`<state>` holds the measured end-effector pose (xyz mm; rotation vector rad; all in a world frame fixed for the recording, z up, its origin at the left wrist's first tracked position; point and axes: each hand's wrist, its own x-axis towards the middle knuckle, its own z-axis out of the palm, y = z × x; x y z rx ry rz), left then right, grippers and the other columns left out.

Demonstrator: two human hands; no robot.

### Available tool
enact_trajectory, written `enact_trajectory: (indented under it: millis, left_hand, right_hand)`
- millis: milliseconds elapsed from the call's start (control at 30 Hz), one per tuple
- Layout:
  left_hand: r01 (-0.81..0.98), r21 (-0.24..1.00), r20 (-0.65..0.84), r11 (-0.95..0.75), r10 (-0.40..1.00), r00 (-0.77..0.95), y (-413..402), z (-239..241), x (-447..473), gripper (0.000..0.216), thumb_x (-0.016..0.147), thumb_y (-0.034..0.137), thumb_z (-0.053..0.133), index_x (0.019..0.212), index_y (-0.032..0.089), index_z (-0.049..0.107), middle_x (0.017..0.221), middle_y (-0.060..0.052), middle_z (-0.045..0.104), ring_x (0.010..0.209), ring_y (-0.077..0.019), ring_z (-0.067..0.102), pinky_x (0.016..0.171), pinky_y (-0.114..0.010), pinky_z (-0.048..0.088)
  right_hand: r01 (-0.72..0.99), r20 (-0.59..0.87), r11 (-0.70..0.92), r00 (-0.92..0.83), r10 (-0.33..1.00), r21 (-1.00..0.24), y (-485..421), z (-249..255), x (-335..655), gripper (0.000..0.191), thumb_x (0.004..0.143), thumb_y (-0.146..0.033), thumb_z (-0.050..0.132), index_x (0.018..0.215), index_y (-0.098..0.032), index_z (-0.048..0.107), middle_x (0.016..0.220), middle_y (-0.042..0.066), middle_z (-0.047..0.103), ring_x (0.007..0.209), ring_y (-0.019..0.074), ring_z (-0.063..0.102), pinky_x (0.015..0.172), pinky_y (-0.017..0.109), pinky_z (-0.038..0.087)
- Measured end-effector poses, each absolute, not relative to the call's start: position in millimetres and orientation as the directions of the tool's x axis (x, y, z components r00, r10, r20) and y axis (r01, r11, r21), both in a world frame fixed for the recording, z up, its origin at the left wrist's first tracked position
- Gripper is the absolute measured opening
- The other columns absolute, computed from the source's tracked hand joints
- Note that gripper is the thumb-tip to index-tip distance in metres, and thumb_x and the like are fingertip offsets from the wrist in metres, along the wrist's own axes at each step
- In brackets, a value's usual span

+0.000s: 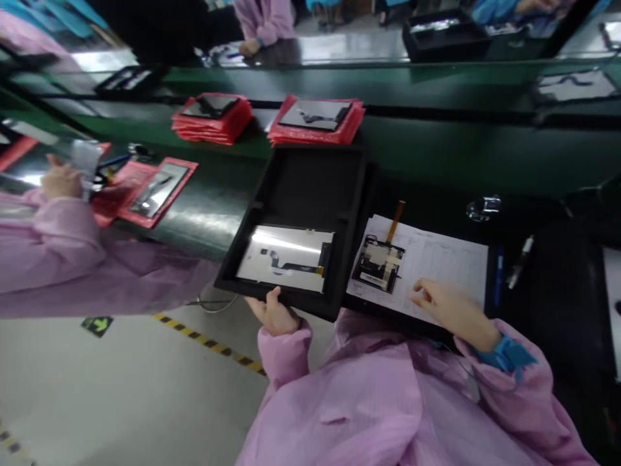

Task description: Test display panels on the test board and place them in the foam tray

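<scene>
My left hand (274, 314) grips the near edge of a black tray (310, 188), thumb on its rim. In the tray's near compartment lies a pale display panel (286, 257) with a dark flex cable. My right hand (449, 307) rests on a white paper sheet (441, 259), fingers curled loosely and touching the paper, holding nothing I can see. A small black module with an orange ribbon (380, 262) lies on the sheet, to the left of that hand. Both my sleeves are pink.
Two stacks of red bags with dark panels (213, 116) (317, 120) sit on the green belt behind. A co-worker's sleeve and hand (61, 182) work at the left beside a red bag (155, 191). Pens (519, 262) lie right of the paper. Floor with yellow tape below.
</scene>
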<state>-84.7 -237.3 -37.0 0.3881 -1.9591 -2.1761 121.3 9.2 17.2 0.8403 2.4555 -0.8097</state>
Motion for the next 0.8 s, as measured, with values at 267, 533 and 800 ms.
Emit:
enact_trajectory:
  millis: [267, 533, 800]
  left_hand:
    - [-0.055, 0.995, -0.079, -0.086, -0.308, -0.948, -244.3, -28.1, -86.2, 0.045, 0.062, 0.007, 0.053, 0.104, 0.024, 0.052, 0.104, 0.000, 0.065, 0.091, -0.0158, 0.063, 0.086, -0.031, 0.050]
    - [-0.040, 0.993, -0.080, -0.112, -0.377, -0.923, -238.8, -31.2, -90.2, 0.066, 0.065, 0.009, 0.053, 0.130, 0.019, 0.049, 0.118, -0.005, 0.067, 0.090, -0.0144, 0.064, 0.087, -0.028, 0.051]
    - [0.129, 0.975, 0.042, -0.181, -0.423, -0.905, -226.5, -53.1, -89.9, 0.078, 0.083, 0.024, 0.046, 0.156, 0.025, 0.021, 0.155, 0.001, 0.042, 0.148, -0.0187, 0.035, 0.123, -0.034, 0.030]
  right_hand:
    - [0.942, -0.263, 0.291, -0.327, 0.908, -0.168, 54.3, 9.1, 180.0, 0.047, 0.101, -0.042, 0.040, 0.133, -0.010, 0.052, 0.125, 0.020, 0.057, 0.103, 0.0327, 0.060, 0.072, 0.036, 0.036]
    - [0.966, -0.134, 0.222, -0.239, 0.962, -0.133, 68.0, -2.2, 184.3, 0.051, 0.096, -0.034, 0.044, 0.134, -0.001, 0.052, 0.122, 0.031, 0.057, 0.111, 0.0404, 0.058, 0.073, 0.043, 0.039]
    - [0.912, 0.067, 0.374, -0.368, 0.927, -0.171, 75.3, -14.2, 193.1, 0.062, 0.085, -0.034, 0.039, 0.139, -0.008, 0.054, 0.098, 0.030, 0.064, 0.096, 0.0431, 0.064, 0.070, 0.053, 0.047]
